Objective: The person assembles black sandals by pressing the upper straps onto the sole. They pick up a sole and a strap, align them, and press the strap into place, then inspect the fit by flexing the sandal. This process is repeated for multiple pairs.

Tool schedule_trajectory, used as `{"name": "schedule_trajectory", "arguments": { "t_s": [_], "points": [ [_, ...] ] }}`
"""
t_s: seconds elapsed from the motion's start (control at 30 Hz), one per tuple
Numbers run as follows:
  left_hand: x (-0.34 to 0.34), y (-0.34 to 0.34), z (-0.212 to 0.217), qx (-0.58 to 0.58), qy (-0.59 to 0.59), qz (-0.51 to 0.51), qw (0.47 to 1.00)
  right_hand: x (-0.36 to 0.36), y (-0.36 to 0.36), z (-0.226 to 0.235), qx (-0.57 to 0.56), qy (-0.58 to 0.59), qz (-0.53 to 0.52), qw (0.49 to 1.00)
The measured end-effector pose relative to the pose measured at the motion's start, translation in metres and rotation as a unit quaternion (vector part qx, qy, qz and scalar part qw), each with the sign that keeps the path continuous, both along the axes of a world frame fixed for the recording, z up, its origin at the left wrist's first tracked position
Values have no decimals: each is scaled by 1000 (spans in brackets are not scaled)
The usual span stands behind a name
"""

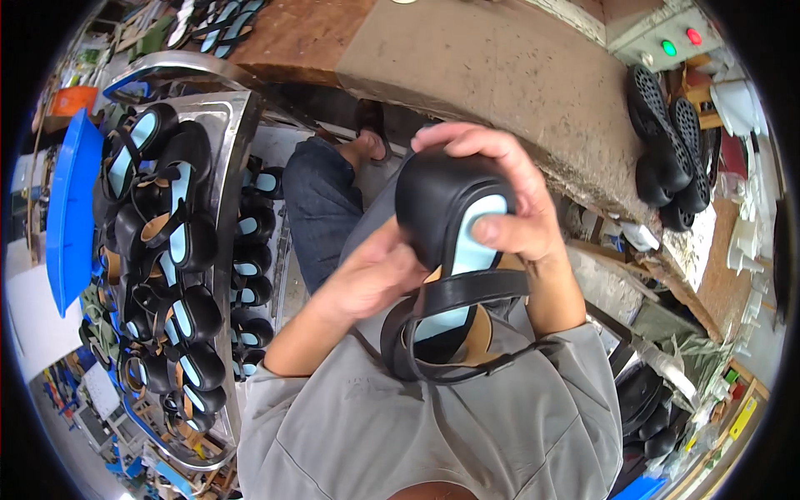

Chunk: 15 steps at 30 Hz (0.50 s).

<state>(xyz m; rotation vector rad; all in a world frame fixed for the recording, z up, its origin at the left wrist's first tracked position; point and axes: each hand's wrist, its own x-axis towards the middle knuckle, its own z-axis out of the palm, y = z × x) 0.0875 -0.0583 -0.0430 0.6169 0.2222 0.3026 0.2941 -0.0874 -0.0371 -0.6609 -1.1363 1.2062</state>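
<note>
A black closed-toe sandal [442,196] with a light blue insole and an ankle strap is held in front of my chest, toe pointing away from me. My right hand [521,187] grips the toe part, fingers over the far end and thumb pressed on the insole. At the sandal's left side, my left hand [379,271] is closed against the upper; its fingertips are partly hidden behind the shoe. The ankle strap [475,290] loops over the heel end, close to my grey shirt.
To the left, a metal rack [237,167] carries several similar black sandals [196,242]. A worn brown bench [492,62] runs across the front. Black soles [667,133] lie at its right end, below a control box [667,42]. A blue panel [71,212] stands at the far left.
</note>
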Motion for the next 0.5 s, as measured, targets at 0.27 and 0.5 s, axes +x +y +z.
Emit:
{"name": "schedule_trajectory", "arguments": {
  "t_s": [0.27,0.5],
  "points": [
    [14,-5,26,128,13,62,990,-8,8,37,182,-197,-78,960],
    [-19,17,-2,-169,24,37,985,0,-3,11,-33,-87,-325,941]
  ]
}}
